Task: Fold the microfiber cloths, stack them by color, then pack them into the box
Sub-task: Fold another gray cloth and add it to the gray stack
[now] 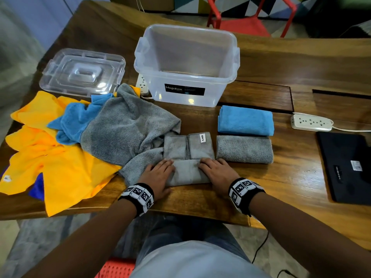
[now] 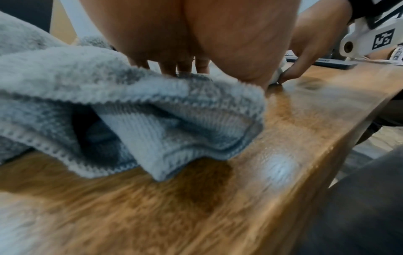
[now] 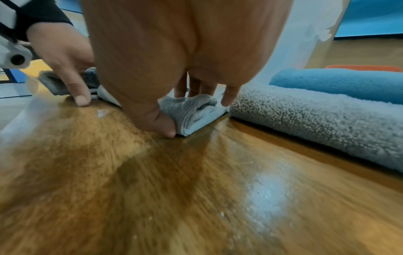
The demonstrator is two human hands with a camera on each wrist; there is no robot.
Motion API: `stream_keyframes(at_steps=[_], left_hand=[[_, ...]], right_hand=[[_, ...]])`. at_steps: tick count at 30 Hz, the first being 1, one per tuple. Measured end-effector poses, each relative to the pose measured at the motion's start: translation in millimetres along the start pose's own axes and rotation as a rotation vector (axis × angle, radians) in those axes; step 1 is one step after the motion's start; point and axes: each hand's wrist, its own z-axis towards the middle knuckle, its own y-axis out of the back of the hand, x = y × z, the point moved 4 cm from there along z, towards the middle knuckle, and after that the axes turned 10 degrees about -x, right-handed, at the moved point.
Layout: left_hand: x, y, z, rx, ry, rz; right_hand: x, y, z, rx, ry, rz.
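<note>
A grey cloth (image 1: 188, 149) with a white tag lies part-folded at the table's front centre. My left hand (image 1: 159, 172) and right hand (image 1: 215, 171) both hold its near fold, fingers on top and thumbs at the near edge. In the right wrist view my right hand (image 3: 148, 103) pinches the layered grey cloth (image 3: 194, 110), thumb underneath. In the left wrist view my left hand (image 2: 207, 51) rests on the grey cloth (image 2: 152, 103). To the right lie a folded grey cloth (image 1: 245, 149) and a folded blue cloth (image 1: 246, 120). The clear box (image 1: 210, 81) stands open behind them.
A heap of loose cloths covers the left side: grey (image 1: 124, 127), blue (image 1: 74, 121), yellow (image 1: 60, 167). The clear lid (image 1: 82, 71) lies at back left. A power strip (image 1: 311, 122) and a black pad (image 1: 347, 167) sit at right.
</note>
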Motion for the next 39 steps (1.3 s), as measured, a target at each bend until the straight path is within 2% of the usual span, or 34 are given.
stream_keyframes(at_steps=[3, 7, 10, 14, 17, 20, 23, 26, 30, 34, 39], left_hand=[[-1, 5, -1, -0.089, 0.0, -0.016], [-1, 7, -8, -0.145, -0.076, -0.037], [-2, 7, -14, -0.145, -0.101, -0.204], [0, 6, -22, -0.064, 0.076, -0.563], [7, 4, -21, -0.024, 0.274, -0.761], [16, 3, -11, -0.04, 0.405, -0.851], [18, 10, 0, -0.077, 0.431, -0.912], [18, 14, 7, -0.042, 0.433, -0.932], [16, 16, 12, 0.067, 0.323, -0.828], [16, 16, 23, 0.044, 0.311, -0.731], [22, 5, 38, 0.082, 0.351, -0.641]], right_hand=[[2, 3, 2, -0.051, -0.011, 0.028], [2, 5, 0, -0.109, -0.043, 0.132], [0, 3, -13, -0.13, -0.071, 0.273], [-4, -1, -33, -0.045, -0.207, 0.617], [-9, -3, -38, -0.061, -0.365, 0.83], [-16, -5, -35, -0.083, -0.53, 0.898], [-20, -3, -32, -0.081, -0.612, 0.908], [-18, -2, -32, -0.027, -0.579, 0.909], [-17, -5, -33, -0.041, -0.539, 0.82], [-16, 0, -24, -0.042, -0.49, 0.676], [-27, -4, -15, -0.056, -0.608, 0.711]])
